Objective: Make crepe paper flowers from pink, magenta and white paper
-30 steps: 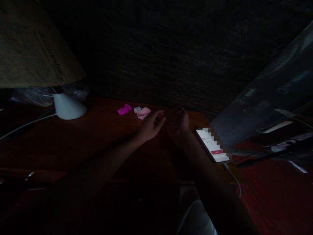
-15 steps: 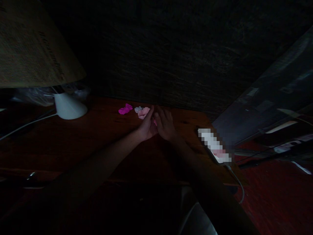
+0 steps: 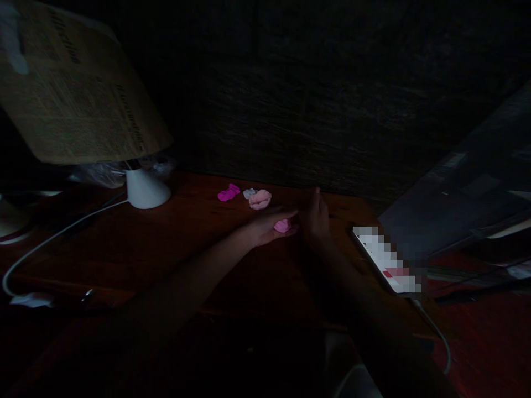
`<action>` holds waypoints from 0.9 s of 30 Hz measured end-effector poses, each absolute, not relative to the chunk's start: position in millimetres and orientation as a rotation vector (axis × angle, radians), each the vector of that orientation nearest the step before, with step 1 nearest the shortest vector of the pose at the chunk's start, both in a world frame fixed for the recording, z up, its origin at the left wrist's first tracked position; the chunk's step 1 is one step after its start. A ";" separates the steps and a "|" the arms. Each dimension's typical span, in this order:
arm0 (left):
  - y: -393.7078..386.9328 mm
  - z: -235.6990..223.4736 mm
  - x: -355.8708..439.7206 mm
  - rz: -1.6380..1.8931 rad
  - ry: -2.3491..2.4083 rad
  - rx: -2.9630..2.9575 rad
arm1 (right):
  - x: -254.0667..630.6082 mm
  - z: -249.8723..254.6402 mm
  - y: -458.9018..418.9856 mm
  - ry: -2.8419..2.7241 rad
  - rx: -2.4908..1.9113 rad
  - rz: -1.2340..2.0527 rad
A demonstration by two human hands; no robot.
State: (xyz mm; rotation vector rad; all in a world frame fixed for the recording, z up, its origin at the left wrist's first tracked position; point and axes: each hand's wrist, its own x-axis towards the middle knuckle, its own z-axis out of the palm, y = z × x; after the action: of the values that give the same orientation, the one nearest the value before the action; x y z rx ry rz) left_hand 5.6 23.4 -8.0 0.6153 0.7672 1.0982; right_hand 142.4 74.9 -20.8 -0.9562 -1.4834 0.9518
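My left hand [image 3: 265, 226] is above the wooden table with a small pink lump [image 3: 282, 225], like modelling clay, between its thumb and fingers. A short gap to the right, my right hand [image 3: 316, 220] is turned on edge with its fingers stretched out and nothing visible in it. Just beyond my left hand lies a pale pink, hollowed lump [image 3: 260, 199] on the table. It touches or nearly touches a smaller grey-white lump [image 3: 249, 193]. Further left is a bright magenta lump [image 3: 229, 192] with an uneven shape.
A lamp with a white base [image 3: 147, 190] and a newsprint-patterned shade [image 3: 91, 94] stands at the left on the wooden table [image 3: 199, 260]. A lit phone [image 3: 379, 257] with a cable lies near the right edge. A dark wall [image 3: 290, 110] rises behind. The scene is dim.
My hands were pressed together and have come apart, the right one moving away to the right. The pink lump in my left hand now shows more fully. The view has shifted slightly.
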 end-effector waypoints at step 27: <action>33.4 -2.7 2.7 1.104 0.797 0.606 | 137.6 -12.0 67.1 -1.569 -1.234 0.828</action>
State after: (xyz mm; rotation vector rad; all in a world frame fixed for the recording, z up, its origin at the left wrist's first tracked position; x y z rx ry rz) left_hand 2.7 33.4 -2.7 0.6061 0.7971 1.1043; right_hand 137.6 67.1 -12.0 -1.2344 -1.5693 0.8281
